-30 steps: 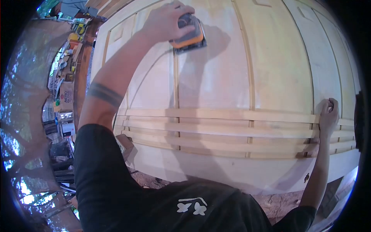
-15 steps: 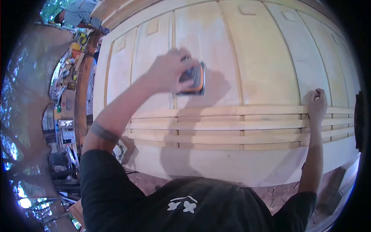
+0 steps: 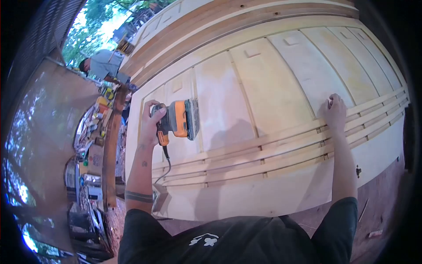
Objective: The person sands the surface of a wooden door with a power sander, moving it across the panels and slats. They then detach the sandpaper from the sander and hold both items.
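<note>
My left hand is wrapped round the body of an orange and black electric sander. The sander is tipped on its side, its flat pad facing right and seemingly lifted off the wood. From its lower end a dark cord hangs down past my forearm. Beneath lies a large pale wooden door with long recessed panels and a band of parallel slats along the near side. My right hand rests by the slats with its fingers curled closed; whatever is in them is hidden.
Another wooden piece lies beyond the door. To the left, a cluttered bench holds tools and boxes behind a brown beam. A person in a grey shirt bends over at the far left. A metal fitting sits on the door's near right edge.
My left hand has turned the sander from facing the door to pad-sideways and drawn it left. My view has tilted and shifted. My right hand stays curled by the slats.
</note>
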`<state>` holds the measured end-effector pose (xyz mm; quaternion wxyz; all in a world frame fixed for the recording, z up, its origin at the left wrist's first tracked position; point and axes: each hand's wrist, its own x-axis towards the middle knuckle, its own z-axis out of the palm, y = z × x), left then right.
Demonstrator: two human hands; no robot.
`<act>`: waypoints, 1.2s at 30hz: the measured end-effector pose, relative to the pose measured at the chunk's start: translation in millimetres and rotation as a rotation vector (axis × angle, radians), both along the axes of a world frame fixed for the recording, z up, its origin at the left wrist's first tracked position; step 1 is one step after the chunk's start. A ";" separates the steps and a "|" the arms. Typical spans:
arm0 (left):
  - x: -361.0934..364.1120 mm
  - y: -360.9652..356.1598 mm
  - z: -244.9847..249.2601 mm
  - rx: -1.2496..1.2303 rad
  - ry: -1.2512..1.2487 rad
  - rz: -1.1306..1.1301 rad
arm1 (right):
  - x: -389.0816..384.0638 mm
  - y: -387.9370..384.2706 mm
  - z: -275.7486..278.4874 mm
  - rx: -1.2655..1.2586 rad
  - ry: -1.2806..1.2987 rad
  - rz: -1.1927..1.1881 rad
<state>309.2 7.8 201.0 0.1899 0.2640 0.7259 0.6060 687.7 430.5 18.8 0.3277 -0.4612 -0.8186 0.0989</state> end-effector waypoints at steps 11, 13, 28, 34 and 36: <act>103.6 -68.8 3.4 0.500 -0.156 -0.040 | 8.3 6.4 -10.2 0.077 -0.010 -0.014; 111.6 -76.5 -8.9 0.519 -0.197 -0.054 | 7.9 8.0 -14.6 0.110 -0.011 -0.023; 163.2 -107.4 -91.3 0.497 -0.298 0.205 | 11.8 27.3 -18.9 0.053 -0.043 0.039; 152.1 -101.3 -115.9 0.564 -0.631 0.174 | 6.0 -38.3 -11.1 -0.057 0.205 0.204; 146.8 -95.7 -119.2 0.588 -0.762 0.148 | 2.1 -83.7 -24.6 -0.196 0.323 0.414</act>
